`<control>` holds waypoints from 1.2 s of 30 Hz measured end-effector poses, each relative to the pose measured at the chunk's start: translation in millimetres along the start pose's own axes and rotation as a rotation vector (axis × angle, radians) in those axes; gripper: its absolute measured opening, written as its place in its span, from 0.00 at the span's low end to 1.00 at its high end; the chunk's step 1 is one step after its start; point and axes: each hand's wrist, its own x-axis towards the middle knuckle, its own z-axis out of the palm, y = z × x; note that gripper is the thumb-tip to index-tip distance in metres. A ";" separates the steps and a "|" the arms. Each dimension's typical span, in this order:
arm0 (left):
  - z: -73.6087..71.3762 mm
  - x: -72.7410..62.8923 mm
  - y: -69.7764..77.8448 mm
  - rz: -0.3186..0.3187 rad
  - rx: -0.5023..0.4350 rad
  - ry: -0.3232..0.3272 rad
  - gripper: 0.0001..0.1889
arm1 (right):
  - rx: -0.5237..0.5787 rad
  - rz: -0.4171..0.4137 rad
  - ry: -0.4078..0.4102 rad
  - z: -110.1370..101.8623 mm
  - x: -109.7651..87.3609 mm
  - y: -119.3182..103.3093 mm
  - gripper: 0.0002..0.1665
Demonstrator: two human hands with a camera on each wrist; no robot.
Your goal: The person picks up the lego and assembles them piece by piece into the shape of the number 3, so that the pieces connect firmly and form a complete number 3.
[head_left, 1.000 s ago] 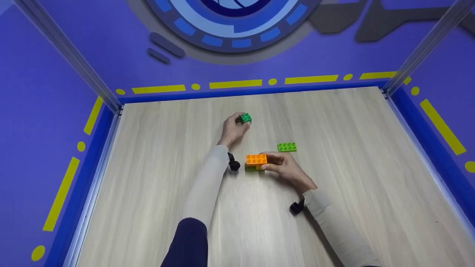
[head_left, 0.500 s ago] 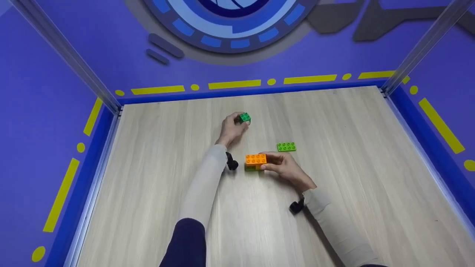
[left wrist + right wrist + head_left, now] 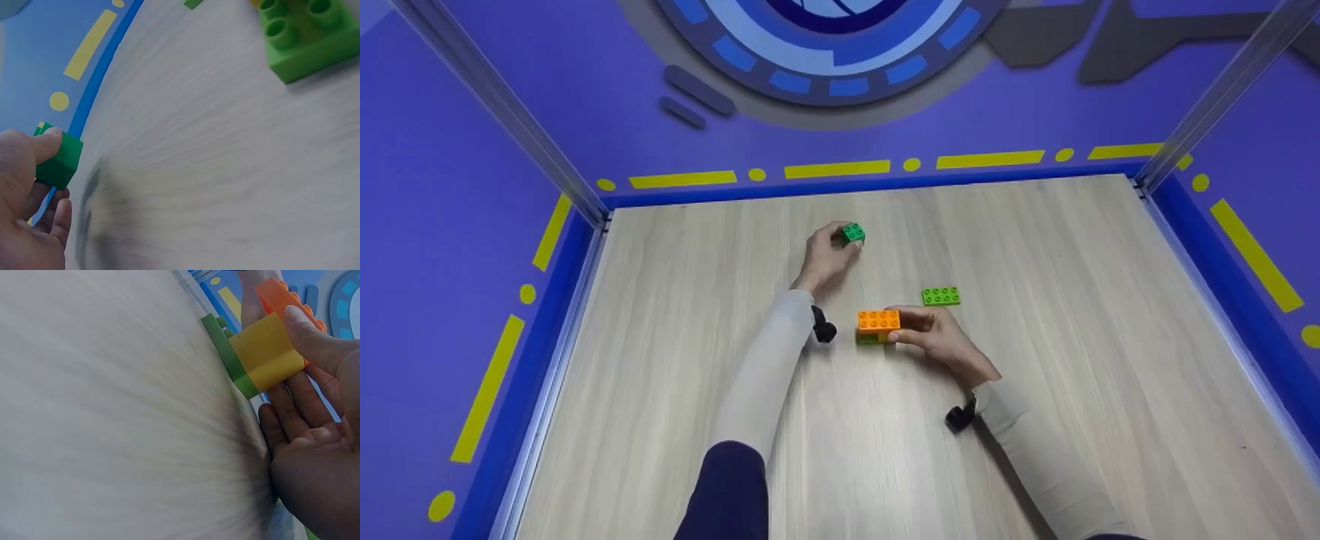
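Observation:
My left hand (image 3: 826,255) pinches a small dark green toy building brick (image 3: 853,232) between thumb and fingers. In the left wrist view this brick (image 3: 63,160) appears raised off the tabletop. Nearer to me, my right hand (image 3: 941,337) grips the right end of a small brick stack. An orange brick (image 3: 879,321) tops the stack, a yellow brick (image 3: 267,351) sits in the middle, and a light green flat brick (image 3: 230,357) forms the base. The base extends beyond the yellow brick, leaving a gap under the orange one. The stack stands on the table.
A loose light green flat brick (image 3: 941,296) lies studs up just beyond my right hand. The wooden tabletop (image 3: 697,337) is bounded by blue walls (image 3: 840,135) at the back and sides, with metal posts (image 3: 510,120) at the rear corners.
My left hand has shifted slightly left and away from me, still pinching the dark green brick. The right hand and the stack have stayed in place.

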 end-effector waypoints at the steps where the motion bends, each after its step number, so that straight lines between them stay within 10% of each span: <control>1: -0.6 -0.8 1.0 0.002 -0.003 -0.005 0.21 | -0.001 0.004 0.001 -0.1 -0.2 0.0 0.30; 36: -21.8 -39.3 54.3 0.220 0.060 -0.129 0.23 | -0.008 0.002 0.001 -0.5 -0.4 0.1 0.30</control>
